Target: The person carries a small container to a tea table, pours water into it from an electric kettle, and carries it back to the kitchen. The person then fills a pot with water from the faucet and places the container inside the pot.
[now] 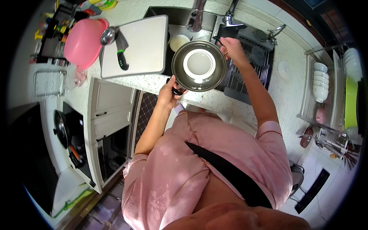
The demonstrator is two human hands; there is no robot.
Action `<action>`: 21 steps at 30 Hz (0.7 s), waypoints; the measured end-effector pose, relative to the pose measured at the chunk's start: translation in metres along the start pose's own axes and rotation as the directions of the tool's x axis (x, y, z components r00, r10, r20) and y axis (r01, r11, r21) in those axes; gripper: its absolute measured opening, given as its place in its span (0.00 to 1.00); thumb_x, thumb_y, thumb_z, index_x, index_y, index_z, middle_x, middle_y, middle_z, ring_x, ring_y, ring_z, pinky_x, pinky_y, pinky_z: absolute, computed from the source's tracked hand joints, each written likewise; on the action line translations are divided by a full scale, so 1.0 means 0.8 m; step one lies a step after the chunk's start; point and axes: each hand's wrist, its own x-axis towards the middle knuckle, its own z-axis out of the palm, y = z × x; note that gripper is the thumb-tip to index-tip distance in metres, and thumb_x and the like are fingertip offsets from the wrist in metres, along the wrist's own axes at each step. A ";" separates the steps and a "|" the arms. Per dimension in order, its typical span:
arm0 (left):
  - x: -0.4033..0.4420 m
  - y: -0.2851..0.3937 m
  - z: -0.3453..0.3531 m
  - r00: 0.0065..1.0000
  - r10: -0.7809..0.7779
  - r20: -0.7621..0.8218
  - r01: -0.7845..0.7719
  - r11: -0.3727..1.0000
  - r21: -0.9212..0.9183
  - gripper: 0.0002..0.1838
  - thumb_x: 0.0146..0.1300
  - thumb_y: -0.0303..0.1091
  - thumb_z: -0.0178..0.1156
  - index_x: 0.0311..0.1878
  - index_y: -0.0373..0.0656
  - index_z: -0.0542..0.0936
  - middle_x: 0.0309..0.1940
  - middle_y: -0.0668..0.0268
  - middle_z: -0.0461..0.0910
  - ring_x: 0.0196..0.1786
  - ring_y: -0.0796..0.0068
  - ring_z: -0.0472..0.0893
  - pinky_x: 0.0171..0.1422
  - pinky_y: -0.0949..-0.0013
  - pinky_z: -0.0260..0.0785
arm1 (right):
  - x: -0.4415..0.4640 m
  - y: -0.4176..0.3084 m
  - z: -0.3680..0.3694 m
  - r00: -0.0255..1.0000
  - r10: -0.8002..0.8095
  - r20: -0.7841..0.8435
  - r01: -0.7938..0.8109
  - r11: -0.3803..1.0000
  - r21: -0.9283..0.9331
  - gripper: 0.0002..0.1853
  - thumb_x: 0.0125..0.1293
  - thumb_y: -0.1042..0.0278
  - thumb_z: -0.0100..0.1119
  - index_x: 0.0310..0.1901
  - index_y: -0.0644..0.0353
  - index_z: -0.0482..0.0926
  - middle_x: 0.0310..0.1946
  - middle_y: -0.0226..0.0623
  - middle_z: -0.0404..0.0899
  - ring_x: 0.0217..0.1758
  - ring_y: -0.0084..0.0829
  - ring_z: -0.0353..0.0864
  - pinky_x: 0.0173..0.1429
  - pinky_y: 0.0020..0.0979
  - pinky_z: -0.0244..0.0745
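Note:
A round pot (pixel 180 74) with two black handles is held over the front edge of the sink. My left hand (pixel 168 94) is closed round its near-left handle. At the upper right, my right hand (pixel 232 50) grips the other handle. Inside the pot is a round white dish (pixel 199 75); I cannot tell whether it is upright or upturned. Behind the pot, a pale round bowl (pixel 179 42) sits in the sink, partly hidden.
Left of the pot, a white cutting board (pixel 145 50) carries a knife (pixel 122 48) with a black and green handle. A ladle (pixel 109 35) lies near a pink basin (pixel 82 44). The faucet (pixel 196 17) reaches over the sink. To the right are a dish rack (pixel 253 57) and stacked bowls (pixel 320 82).

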 end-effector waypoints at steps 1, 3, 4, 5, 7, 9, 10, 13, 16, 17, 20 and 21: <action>-0.013 0.002 -0.001 0.999 0.015 -0.033 -0.015 1.000 -0.011 0.23 0.68 0.44 0.50 0.16 0.48 0.66 0.21 0.66 0.73 0.27 0.71 0.79 0.37 0.66 0.81 | -0.002 -0.006 0.007 1.000 0.007 0.022 -0.007 1.000 -0.002 0.16 0.69 0.57 0.49 0.34 0.63 0.77 0.16 0.26 0.73 0.13 0.17 0.68 0.15 0.19 0.61; -0.033 0.003 -0.012 0.996 0.043 -0.072 -0.046 0.998 -0.034 0.23 0.69 0.45 0.50 0.16 0.48 0.66 0.20 0.65 0.73 0.26 0.72 0.79 0.37 0.66 0.81 | -0.010 -0.020 0.026 0.998 0.018 0.059 -0.017 1.000 -0.016 0.16 0.69 0.57 0.49 0.35 0.63 0.78 0.16 0.27 0.73 0.13 0.17 0.68 0.15 0.19 0.62; -0.041 0.003 -0.027 0.997 0.068 -0.023 -0.070 0.995 -0.070 0.23 0.68 0.44 0.51 0.16 0.47 0.66 0.19 0.65 0.73 0.24 0.70 0.79 0.34 0.66 0.81 | -0.014 -0.025 0.036 0.997 0.030 0.074 -0.028 0.999 -0.025 0.16 0.69 0.58 0.49 0.36 0.63 0.78 0.16 0.27 0.73 0.13 0.17 0.68 0.15 0.19 0.63; -0.049 0.002 -0.039 0.995 0.095 0.025 -0.092 0.990 -0.106 0.23 0.67 0.44 0.53 0.16 0.46 0.66 0.19 0.65 0.73 0.21 0.68 0.79 0.32 0.66 0.81 | -0.015 -0.025 0.044 0.992 0.016 0.126 -0.012 0.999 -0.032 0.14 0.68 0.59 0.50 0.37 0.63 0.79 0.17 0.28 0.74 0.15 0.18 0.69 0.16 0.19 0.65; -0.073 0.001 -0.050 0.991 0.122 -0.056 -0.129 0.983 -0.133 0.23 0.67 0.44 0.53 0.16 0.46 0.67 0.19 0.65 0.74 0.23 0.67 0.80 0.33 0.65 0.82 | -0.030 -0.039 0.073 0.987 0.005 0.163 -0.001 1.000 -0.024 0.14 0.66 0.60 0.51 0.35 0.65 0.78 0.18 0.29 0.74 0.15 0.18 0.70 0.16 0.19 0.64; -0.100 -0.001 -0.072 0.983 0.136 -0.120 -0.155 0.974 -0.164 0.23 0.68 0.44 0.52 0.16 0.46 0.67 0.19 0.64 0.75 0.26 0.64 0.83 0.34 0.64 0.82 | -0.042 -0.044 0.105 0.976 0.021 0.218 -0.012 0.999 -0.044 0.14 0.64 0.62 0.52 0.34 0.67 0.78 0.19 0.32 0.75 0.16 0.19 0.70 0.17 0.20 0.65; -0.118 -0.002 -0.081 0.980 0.149 -0.134 -0.164 0.980 -0.110 0.22 0.69 0.45 0.49 0.18 0.49 0.68 0.23 0.68 0.77 0.28 0.74 0.82 0.34 0.68 0.81 | -0.049 -0.047 0.122 0.970 0.021 0.240 -0.008 0.998 -0.056 0.14 0.64 0.62 0.52 0.34 0.67 0.78 0.19 0.32 0.75 0.16 0.19 0.70 0.17 0.20 0.65; -0.165 -0.010 -0.123 0.958 0.200 -0.204 -0.231 0.963 -0.136 0.22 0.69 0.45 0.48 0.18 0.49 0.68 0.23 0.68 0.77 0.28 0.73 0.82 0.34 0.68 0.81 | -0.071 -0.051 0.183 0.934 0.077 0.348 -0.041 0.993 -0.109 0.12 0.61 0.64 0.55 0.33 0.66 0.78 0.20 0.33 0.75 0.18 0.21 0.71 0.18 0.21 0.67; -0.223 -0.017 -0.169 0.937 0.246 -0.250 -0.293 0.940 -0.173 0.22 0.69 0.45 0.48 0.17 0.48 0.68 0.23 0.67 0.77 0.28 0.73 0.82 0.34 0.67 0.81 | -0.104 -0.048 0.254 0.903 0.100 0.418 -0.032 0.985 -0.168 0.13 0.66 0.64 0.51 0.39 0.67 0.78 0.19 0.28 0.73 0.18 0.18 0.70 0.17 0.18 0.66; -0.242 -0.021 -0.189 0.926 0.242 -0.291 -0.300 0.938 -0.172 0.22 0.69 0.45 0.48 0.17 0.48 0.68 0.23 0.67 0.77 0.28 0.73 0.82 0.35 0.66 0.81 | -0.113 -0.040 0.280 0.893 0.102 0.438 -0.020 0.982 -0.188 0.13 0.66 0.64 0.51 0.39 0.66 0.78 0.19 0.27 0.72 0.18 0.17 0.69 0.17 0.18 0.66; -0.302 -0.029 -0.246 0.888 0.260 -0.379 -0.349 0.918 -0.187 0.22 0.69 0.44 0.48 0.17 0.48 0.68 0.23 0.67 0.78 0.29 0.71 0.83 0.35 0.65 0.81 | -0.151 -0.027 0.359 0.837 0.135 0.530 -0.031 0.979 -0.202 0.12 0.66 0.64 0.51 0.38 0.65 0.78 0.18 0.26 0.72 0.18 0.17 0.69 0.18 0.19 0.66; -0.324 -0.036 -0.266 0.873 0.263 -0.410 -0.367 0.909 -0.197 0.22 0.69 0.44 0.49 0.17 0.48 0.68 0.24 0.66 0.78 0.29 0.70 0.83 0.35 0.64 0.81 | -0.164 -0.020 0.387 0.818 0.132 0.560 -0.016 0.978 -0.207 0.12 0.66 0.63 0.52 0.38 0.65 0.78 0.18 0.25 0.71 0.19 0.17 0.69 0.18 0.19 0.66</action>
